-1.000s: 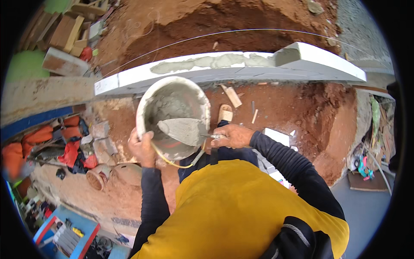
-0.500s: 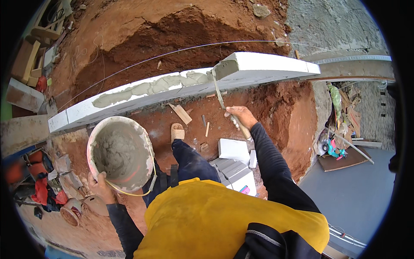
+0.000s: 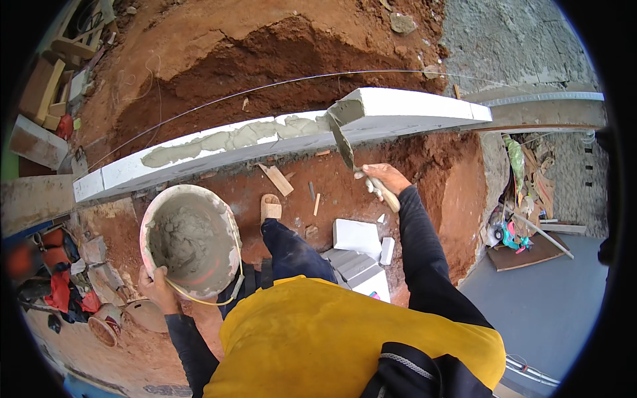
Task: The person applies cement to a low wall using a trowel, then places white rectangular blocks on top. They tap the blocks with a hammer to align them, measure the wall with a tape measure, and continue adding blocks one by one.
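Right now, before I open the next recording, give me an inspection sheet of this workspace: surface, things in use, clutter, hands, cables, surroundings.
Surface: uneven reddish-brown earth ground.
Things in use: round, pale, stained bucket holding grey mortar; mortar-coated, pale-handled trowel; low white block wall, its top partly spread with mortar.
Clutter: flat, pale wooden scraps; white and grey rectangular blocks at lower middle.
Hands: left hand grips the bucket's rim; right hand grips the trowel's handle.
Cables: thin white line beyond the wall; string or wire, cannot tell.
Surroundings: rough grey concrete upper right; smooth grey floor lower right; red, cloth-like items at left.
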A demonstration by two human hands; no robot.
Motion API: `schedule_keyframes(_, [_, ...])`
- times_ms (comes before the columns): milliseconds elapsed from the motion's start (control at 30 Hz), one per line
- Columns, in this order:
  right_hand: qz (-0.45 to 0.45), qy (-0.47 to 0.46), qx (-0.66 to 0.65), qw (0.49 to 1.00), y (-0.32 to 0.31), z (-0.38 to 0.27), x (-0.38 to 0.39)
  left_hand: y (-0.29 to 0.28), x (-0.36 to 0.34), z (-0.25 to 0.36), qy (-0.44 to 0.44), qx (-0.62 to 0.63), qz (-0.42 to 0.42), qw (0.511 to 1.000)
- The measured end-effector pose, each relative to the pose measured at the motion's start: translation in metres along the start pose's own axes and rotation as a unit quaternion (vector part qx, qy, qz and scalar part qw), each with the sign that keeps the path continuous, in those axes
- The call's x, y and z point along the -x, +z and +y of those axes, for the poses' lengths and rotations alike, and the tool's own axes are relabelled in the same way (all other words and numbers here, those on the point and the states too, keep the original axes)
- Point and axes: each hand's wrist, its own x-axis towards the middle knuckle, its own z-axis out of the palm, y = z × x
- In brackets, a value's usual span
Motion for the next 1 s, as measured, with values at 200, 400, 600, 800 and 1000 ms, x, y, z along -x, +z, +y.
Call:
schedule_keyframes(200, [-0.004,-0.006,-0.017,1.0,-0.024,0.003,0.023,-0.004,0.005,0.003,0.003,0.003,0.009,1.0])
schedule_keyframes(400, [-0.006,-0.057,-0.024,0.998,-0.014,-0.022,0.05,-0.004,-0.008,-0.006,0.038,-0.043,-0.002,0.998])
schedule_keyframes(600, [0.01,-0.04,-0.035,0.999,-0.02,-0.045,0.058,-0.002,-0.007,-0.017,0.032,-0.014,-0.008,0.999])
schedule_keyframes(800, [0.034,-0.006,0.028,0.999,0.016,-0.031,0.13,0.0,-0.004,-0.01,0.061,-0.026,0.013,0.998])
schedule_keyframes(1000, [-0.112,-0.195,0.415,0.881,0.182,-0.021,0.085,-0.002,-0.004,0.009,0.1,-0.036,0.053,0.993])
